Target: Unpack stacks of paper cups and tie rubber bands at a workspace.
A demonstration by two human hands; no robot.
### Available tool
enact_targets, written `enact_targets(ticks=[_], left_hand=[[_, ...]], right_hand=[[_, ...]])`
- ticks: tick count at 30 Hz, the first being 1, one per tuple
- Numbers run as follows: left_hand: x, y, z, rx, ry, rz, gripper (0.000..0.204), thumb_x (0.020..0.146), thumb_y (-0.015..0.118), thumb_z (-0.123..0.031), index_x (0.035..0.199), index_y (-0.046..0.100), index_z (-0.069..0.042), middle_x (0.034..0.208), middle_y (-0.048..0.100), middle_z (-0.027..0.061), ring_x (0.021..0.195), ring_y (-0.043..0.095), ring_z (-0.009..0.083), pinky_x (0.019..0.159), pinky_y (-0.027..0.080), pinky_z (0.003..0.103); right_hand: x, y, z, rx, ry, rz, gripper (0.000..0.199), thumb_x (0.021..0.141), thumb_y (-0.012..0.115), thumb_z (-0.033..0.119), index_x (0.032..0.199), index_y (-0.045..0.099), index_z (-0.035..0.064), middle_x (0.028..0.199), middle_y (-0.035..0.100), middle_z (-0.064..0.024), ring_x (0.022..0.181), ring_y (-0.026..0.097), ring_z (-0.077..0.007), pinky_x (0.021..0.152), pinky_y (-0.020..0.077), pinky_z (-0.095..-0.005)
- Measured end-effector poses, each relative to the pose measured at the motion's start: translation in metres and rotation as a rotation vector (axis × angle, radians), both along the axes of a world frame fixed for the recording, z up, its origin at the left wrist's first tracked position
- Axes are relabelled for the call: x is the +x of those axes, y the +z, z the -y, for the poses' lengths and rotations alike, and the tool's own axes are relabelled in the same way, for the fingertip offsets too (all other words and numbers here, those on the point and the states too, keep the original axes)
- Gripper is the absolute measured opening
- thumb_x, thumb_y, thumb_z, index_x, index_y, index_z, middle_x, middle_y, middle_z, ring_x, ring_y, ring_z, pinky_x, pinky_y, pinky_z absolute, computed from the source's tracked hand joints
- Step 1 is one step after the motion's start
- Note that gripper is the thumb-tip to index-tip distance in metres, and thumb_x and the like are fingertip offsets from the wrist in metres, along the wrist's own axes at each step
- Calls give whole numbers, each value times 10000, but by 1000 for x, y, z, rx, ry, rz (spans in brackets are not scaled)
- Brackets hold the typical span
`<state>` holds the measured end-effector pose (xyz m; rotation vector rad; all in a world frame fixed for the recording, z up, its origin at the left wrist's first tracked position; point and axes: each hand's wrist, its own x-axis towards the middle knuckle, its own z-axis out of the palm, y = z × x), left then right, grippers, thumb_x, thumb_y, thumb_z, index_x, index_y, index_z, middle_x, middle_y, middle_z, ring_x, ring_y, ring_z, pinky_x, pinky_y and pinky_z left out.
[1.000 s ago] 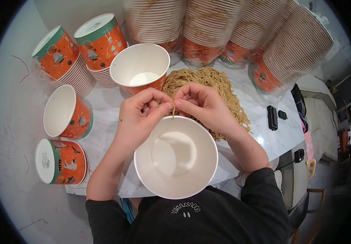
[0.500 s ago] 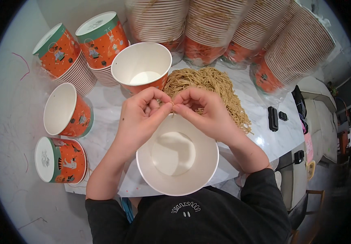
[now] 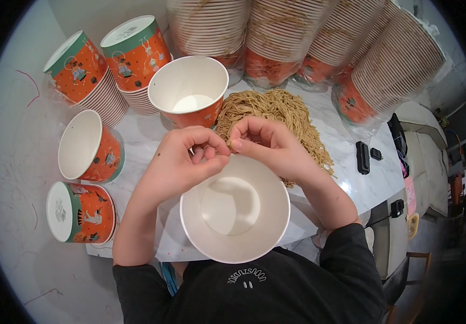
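A: While the white marble-patterned worktop (image 3: 346,135) carries everything, what takes up most of it?

B: Leaning sleeves of stacked orange paper cups in clear wrap (image 3: 292,38) along the far edge, then the tangled heap of tan dried noodles (image 3: 276,110) just in front of them. Nearest the person sits a wide white-lined paper bowl (image 3: 235,209), mouth up and bare inside.

A: And the hands?

B: The left hand (image 3: 181,162) and right hand (image 3: 268,143) meet fingertip to fingertip over the bowl's far rim, both pinching a small tuft of noodle strands (image 3: 227,147) between thumb and forefinger.

A: Which way does that tuft run?

B: Its long axis looks roughly left to right, from one pinch to the other; it's too small to tell more.

A: What might go wrong?

B: I'd judge the brittle strands could snap and scatter onto the worktop instead of the bowl. A forearm could also nudge the light bowl towards the near edge, or knock the upright orange cup with the white inside (image 3: 189,92) just beyond the hands
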<state>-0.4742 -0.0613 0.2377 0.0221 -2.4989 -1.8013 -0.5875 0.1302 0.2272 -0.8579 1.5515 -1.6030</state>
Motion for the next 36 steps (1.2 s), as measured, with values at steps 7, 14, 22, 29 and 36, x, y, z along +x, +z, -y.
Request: enact_targets(ticks=[7, 14, 22, 29, 36], left_hand=[[-5, -11, 1, 205, 69, 57, 113, 880, 747, -111, 895, 712, -4, 747, 609, -76, 649, 475, -15, 569, 372, 176], [-6, -15, 5, 353, 12, 49, 72, 900, 705, -83, 904, 692, -12, 791, 643, -61, 677, 524, -16, 610, 411, 164], [-1, -9, 7, 169, 32, 54, 59, 915, 695, -69, 930, 700, -12, 800, 652, -55, 684, 534, -18, 620, 428, 165], [-3, -7, 5, 250, 14, 61, 61, 923, 711, -66, 935, 700, -7, 832, 671, -37, 735, 572, 8, 655, 451, 176], [-2, -4, 3, 243, 67, 38, 49, 927, 693, -45, 932, 687, 3, 849, 670, -27, 777, 572, 14, 698, 453, 182]], right_hand=[[7, 1, -2, -3, -81, -335, 101, 969, 658, 85, 1022, 659, -1, 983, 638, -4, 876, 613, -52, 736, 512, -223], [15, 2, -1, -35, -133, -578, 129, 928, 673, 81, 999, 663, -26, 919, 622, -76, 787, 626, -129, 674, 506, -272], [19, 0, 3, -48, -204, -419, 133, 921, 677, 96, 953, 665, -33, 878, 611, -87, 742, 630, -154, 661, 512, -289], [16, 2, 0, -37, -198, -551, 116, 911, 671, 82, 934, 655, -30, 864, 626, -95, 739, 641, -175, 675, 523, -307], [11, 0, -4, -102, -147, -537, 103, 918, 692, 83, 963, 649, 1, 888, 607, -42, 773, 599, -104, 672, 499, -253]])
